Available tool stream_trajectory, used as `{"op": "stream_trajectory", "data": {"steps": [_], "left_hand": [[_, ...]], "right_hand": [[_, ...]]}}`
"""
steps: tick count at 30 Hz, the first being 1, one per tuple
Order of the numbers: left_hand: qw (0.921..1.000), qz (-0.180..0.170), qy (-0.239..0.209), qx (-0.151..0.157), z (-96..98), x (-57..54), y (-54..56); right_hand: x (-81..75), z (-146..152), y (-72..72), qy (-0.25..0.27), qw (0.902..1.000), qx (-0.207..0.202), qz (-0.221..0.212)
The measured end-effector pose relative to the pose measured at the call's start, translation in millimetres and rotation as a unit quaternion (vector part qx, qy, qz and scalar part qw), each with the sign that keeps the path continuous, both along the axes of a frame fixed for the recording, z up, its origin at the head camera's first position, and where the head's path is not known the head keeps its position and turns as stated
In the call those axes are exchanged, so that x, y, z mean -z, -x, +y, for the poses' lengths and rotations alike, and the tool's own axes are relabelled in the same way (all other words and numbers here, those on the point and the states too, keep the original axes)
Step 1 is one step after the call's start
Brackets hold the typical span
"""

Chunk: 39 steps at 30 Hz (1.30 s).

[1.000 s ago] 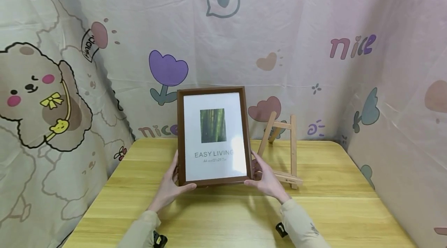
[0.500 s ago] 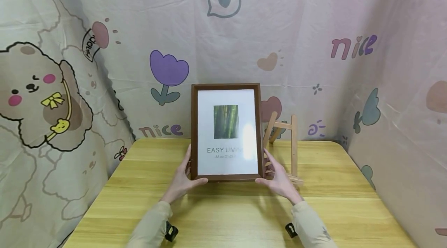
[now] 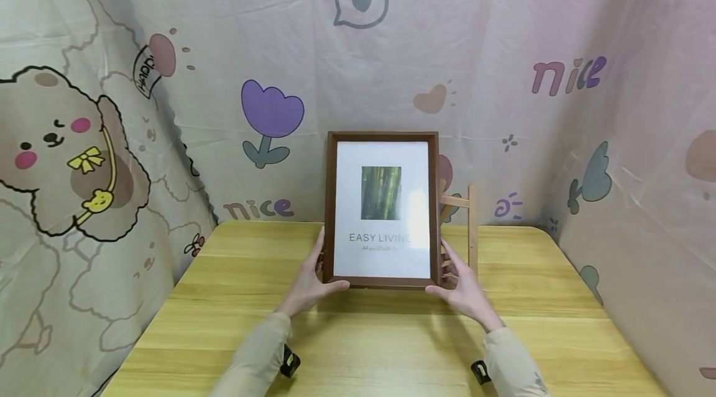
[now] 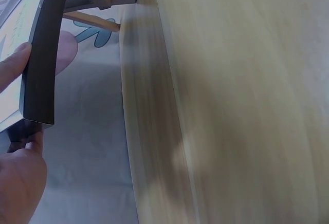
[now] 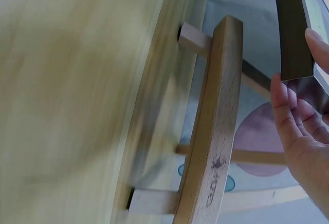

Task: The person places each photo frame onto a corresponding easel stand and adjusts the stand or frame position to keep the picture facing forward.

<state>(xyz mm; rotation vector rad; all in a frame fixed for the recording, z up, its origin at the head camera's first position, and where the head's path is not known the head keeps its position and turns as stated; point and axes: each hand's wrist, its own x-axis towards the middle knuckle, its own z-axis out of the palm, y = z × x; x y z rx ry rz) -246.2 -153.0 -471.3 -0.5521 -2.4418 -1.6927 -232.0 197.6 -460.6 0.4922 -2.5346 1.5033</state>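
Note:
A brown picture frame (image 3: 332, 210) with a white mat, a small bamboo picture and the words EASY LIVING is held upright above the table. At its lower left corner my left hand (image 3: 309, 282) grips it, thumb on the front and fingers behind the side. My right hand (image 3: 465, 290) holds the lower right corner likewise, thumb in front. Behind the frame and to its right stands a small wooden easel (image 3: 473, 223), partly hidden by the frame and the right hand. In the right wrist view the easel's ledge (image 5: 216, 121) is close beside the right hand, apart from the frame.
The wooden table (image 3: 224, 297) has a light yellow grain. Printed cloth (image 3: 369, 61) hangs behind it and along both sides. A black strap piece (image 3: 289, 361) shows at the left wrist, and another black piece (image 3: 480, 372) at the right.
Both hands have carried the picture frame to the right, and its tilt has straightened. It now covers more of the easel, which stays in place.

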Motion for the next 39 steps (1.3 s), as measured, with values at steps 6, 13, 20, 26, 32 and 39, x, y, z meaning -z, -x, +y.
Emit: {"op": "stream_trajectory", "data": {"steps": [6, 13, 20, 26, 32, 39], "left_hand": [[0.9999, -0.001, 0.009, 0.005, 11.7, -2.5, 5.8], [0.9982, 0.038, 0.046, 0.006, 24.6, -2.8, 14.1], [0.9958, 0.058, 0.070, 0.013, 38.0, -4.5, 19.6], [0.9946, 0.064, 0.079, 0.022, 52.0, -5.2, 25.3], [0.9921, 0.087, 0.081, 0.037, 65.8, -3.8, 32.6], [0.9918, 0.090, 0.074, 0.052, 80.1, -1.9, 37.3]], "right_hand": [[0.8, 11.3, -0.9, 0.004, 1.0000, 0.003, 0.001], [-0.3, 23.4, -2.9, 0.013, 0.9999, 0.008, 0.001], [-0.9, 35.6, -5.7, -0.002, 0.9996, 0.029, 0.003], [0.1, 47.4, -8.6, -0.010, 0.9992, 0.039, 0.008], [4.6, 59.2, -9.5, 0.015, 0.9985, 0.035, 0.038], [9.1, 70.6, -11.9, 0.011, 0.9974, 0.045, 0.055]]}}
